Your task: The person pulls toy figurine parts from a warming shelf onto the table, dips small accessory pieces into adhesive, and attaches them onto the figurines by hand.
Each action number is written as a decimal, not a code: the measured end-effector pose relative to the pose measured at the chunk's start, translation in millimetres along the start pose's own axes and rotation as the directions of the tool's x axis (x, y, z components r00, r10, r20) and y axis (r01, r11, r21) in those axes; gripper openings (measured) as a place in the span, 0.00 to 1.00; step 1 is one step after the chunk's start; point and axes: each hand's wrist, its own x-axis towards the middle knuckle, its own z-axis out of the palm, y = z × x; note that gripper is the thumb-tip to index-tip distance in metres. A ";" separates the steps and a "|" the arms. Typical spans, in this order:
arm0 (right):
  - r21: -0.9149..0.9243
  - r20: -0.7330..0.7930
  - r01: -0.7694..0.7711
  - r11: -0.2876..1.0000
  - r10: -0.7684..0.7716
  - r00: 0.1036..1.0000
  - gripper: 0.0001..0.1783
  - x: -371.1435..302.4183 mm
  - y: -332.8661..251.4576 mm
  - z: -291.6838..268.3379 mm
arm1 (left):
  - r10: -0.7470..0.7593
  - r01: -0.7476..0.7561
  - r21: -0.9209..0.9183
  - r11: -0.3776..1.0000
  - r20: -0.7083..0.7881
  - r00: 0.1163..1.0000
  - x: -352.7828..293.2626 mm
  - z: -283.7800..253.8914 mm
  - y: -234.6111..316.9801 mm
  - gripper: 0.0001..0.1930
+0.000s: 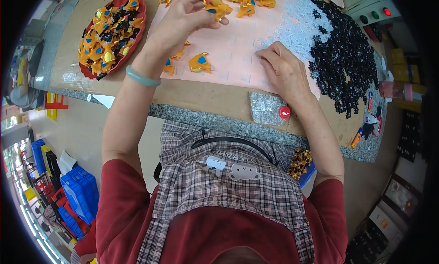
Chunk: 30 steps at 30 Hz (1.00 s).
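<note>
My left hand (pixel 185 19), a pale green bangle on its wrist, pinches a small orange dragon-like figure (pixel 219 10) with blue wing patches above the pink sheet (pixel 233 44). On the sheet's right half rests my right hand (pixel 288 74), its thumb and fingertips drawn together. Whatever they may hold is too small to make out. Just beyond that hand spreads a heap of small clear pieces (pixel 297 26). Another orange figure (pixel 200 62) lies by my left wrist, with a few more beside it. Several similar figures (pixel 247 8) crowd the sheet's far edge.
A red dish (pixel 142 24) at the left holds orange figures and black pieces. Many small black pieces (pixel 345 58) cover the right side. A red-capped container (pixel 284 112) stands near the granite edge (pixel 206 116). A machine with a red light (pixel 387 11) is far right.
</note>
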 end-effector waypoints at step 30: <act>0.309 0.171 -0.335 0.890 0.294 0.940 0.08 -6.2 -13.6 -18.1 | -0.236 0.309 -0.569 0.762 0.201 0.951 -85.5 57.0 -31.8 0.22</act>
